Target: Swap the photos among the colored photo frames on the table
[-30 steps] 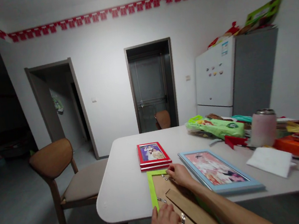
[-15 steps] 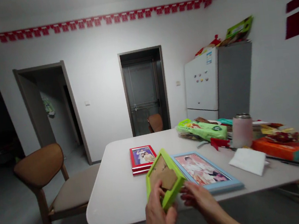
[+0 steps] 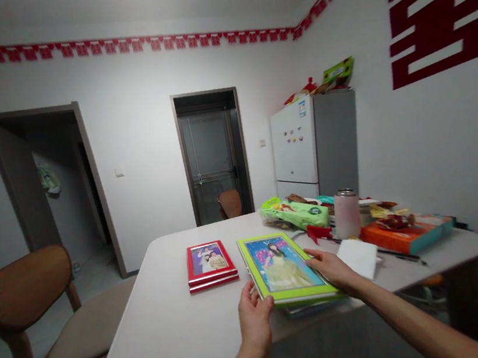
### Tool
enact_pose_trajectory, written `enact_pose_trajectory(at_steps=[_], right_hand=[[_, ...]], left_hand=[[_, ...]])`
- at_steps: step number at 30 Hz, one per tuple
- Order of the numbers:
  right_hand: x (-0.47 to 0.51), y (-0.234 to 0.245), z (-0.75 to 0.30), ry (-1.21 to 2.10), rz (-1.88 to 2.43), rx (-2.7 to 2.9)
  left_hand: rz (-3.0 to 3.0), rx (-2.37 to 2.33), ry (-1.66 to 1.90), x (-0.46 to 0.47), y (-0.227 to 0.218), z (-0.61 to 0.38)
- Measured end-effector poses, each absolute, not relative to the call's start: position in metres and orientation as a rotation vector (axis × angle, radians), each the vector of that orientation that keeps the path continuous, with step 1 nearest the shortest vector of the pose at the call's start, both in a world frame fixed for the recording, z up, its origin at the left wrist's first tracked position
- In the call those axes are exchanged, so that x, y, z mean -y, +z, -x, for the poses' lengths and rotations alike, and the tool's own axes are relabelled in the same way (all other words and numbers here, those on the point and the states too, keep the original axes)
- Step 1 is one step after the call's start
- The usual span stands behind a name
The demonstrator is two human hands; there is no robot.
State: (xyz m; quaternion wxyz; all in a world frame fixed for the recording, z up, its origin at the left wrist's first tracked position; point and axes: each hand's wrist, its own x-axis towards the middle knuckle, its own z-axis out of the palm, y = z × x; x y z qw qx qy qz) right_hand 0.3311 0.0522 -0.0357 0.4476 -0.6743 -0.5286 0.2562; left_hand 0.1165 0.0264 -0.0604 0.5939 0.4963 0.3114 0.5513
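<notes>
My left hand (image 3: 255, 318) grips the lower left corner of a lime-green picture frame (image 3: 283, 264). On its right edge my right hand (image 3: 332, 269) holds the same frame. Its front faces up, showing a picture of a person in a pale yellow-green dress on a blue background. The frame hangs over a light blue picture frame (image 3: 320, 307), which is mostly hidden, with only its near edge showing. To the left, a red picture frame (image 3: 209, 259) lies on another red one, both on the white table (image 3: 164, 318).
A green packet (image 3: 299, 215), a pink bottle (image 3: 346, 216), a red object (image 3: 319, 233), a white tissue (image 3: 359, 258), a black pen (image 3: 405, 257) and an orange box (image 3: 394, 236) crowd the table's right side. A brown chair (image 3: 28, 289) stands at the left.
The green frame has turned from its brown back to its picture side and now covers most of the blue frame. My right hand has taken hold of its edge. My view has swung right.
</notes>
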Motion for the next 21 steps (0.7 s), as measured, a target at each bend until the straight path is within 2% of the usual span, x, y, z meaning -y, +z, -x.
enact_pose_trajectory(at_steps=[4,13,21], right_hand=[[-0.074,-0.046,-0.362,0.495,1.884,1.459],[-0.066,-0.057,-0.344,0.283,1.935,1.638],[-0.112,-0.064,-0.219,0.096,1.631,2.062]], left_hand=[[-1.259,-0.914,1.201,-0.037,-0.082,-0.151],[-1.354,-1.097,1.082,-0.046,-0.103,-0.148],[-1.125,-1.222,1.194,-0.073,-0.112,-0.065]])
